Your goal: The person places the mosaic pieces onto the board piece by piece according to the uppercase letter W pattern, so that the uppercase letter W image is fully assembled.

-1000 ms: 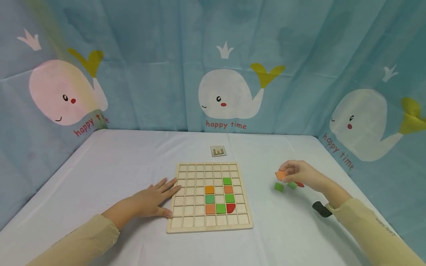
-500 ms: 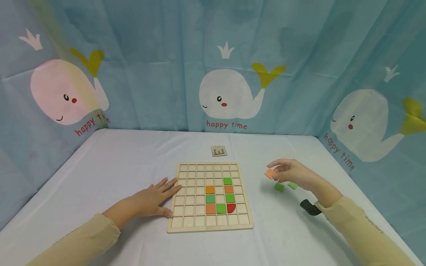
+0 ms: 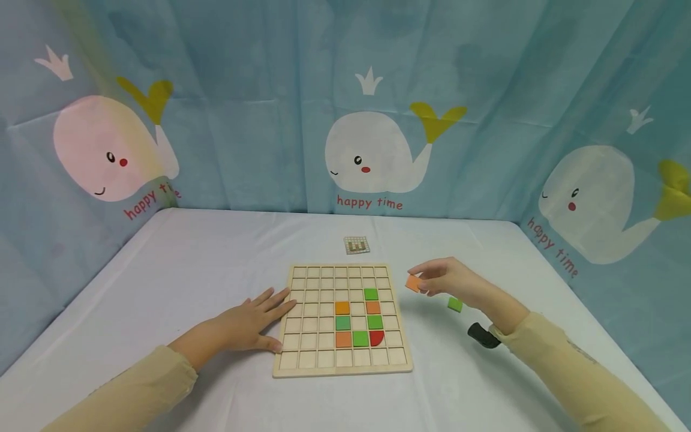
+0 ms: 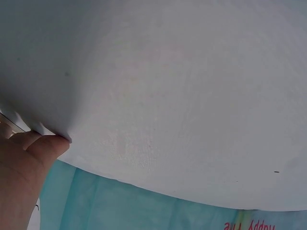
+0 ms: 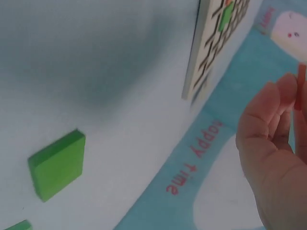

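My right hand [image 3: 444, 277] pinches an orange square tile [image 3: 413, 283] between thumb and fingers, held just off the right edge of the wooden grid board [image 3: 310, 361]. In the right wrist view the orange tile [image 5: 301, 87] shows edge-on at the fingertips. My left hand [image 3: 250, 321] lies flat with spread fingers, its fingertips and thumb on the board's left edge. Orange, green and teal square tiles and a red rounded tile [image 3: 376, 338] fill some cells in a U-like shape. In the left wrist view only part of the left hand [image 4: 29, 163] shows.
A loose green tile [image 3: 455, 304] lies on the white table right of the board; the right wrist view shows a second green tile [image 5: 18, 225] near it. A small pattern card [image 3: 357, 245] lies behind the board. A black wrist device [image 3: 483, 335] hangs by the right sleeve.
My right hand has moved left with the orange tile, from over the loose tiles to close beside the board. The left hand keeps its place on the board's edge.
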### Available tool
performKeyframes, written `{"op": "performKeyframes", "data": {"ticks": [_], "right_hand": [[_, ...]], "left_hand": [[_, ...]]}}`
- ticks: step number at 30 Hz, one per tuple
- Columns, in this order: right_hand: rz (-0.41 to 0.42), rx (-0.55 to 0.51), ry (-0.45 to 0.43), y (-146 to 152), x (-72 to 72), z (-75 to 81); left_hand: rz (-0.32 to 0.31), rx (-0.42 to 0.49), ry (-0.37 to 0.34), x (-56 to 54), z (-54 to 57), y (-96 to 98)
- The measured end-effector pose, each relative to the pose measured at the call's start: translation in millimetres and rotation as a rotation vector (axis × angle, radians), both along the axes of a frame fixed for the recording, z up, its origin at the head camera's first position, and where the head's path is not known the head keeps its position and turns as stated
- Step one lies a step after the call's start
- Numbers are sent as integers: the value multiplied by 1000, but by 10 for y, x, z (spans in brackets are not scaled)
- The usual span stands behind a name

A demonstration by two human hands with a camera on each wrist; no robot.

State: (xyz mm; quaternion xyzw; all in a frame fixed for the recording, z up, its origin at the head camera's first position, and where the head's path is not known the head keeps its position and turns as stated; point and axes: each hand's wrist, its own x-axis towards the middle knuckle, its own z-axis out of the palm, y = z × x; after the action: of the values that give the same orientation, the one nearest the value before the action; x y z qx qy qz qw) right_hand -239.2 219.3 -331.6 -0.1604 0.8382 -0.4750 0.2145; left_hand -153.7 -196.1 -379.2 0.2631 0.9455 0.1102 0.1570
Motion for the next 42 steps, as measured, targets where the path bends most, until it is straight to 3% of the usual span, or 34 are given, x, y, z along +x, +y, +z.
{"op": "performKeyframes", "data": {"ticks": [12, 30, 42], "right_hand": [[38, -66, 3, -326, 38, -48], [67, -18, 30, -658, 33, -148], [82, -55, 28, -844, 71, -195]], "left_hand": [[-9, -4, 5, -4, -23, -4], [0, 3, -12, 4, -5, 8], [6, 3, -20, 7, 7, 8]]}}
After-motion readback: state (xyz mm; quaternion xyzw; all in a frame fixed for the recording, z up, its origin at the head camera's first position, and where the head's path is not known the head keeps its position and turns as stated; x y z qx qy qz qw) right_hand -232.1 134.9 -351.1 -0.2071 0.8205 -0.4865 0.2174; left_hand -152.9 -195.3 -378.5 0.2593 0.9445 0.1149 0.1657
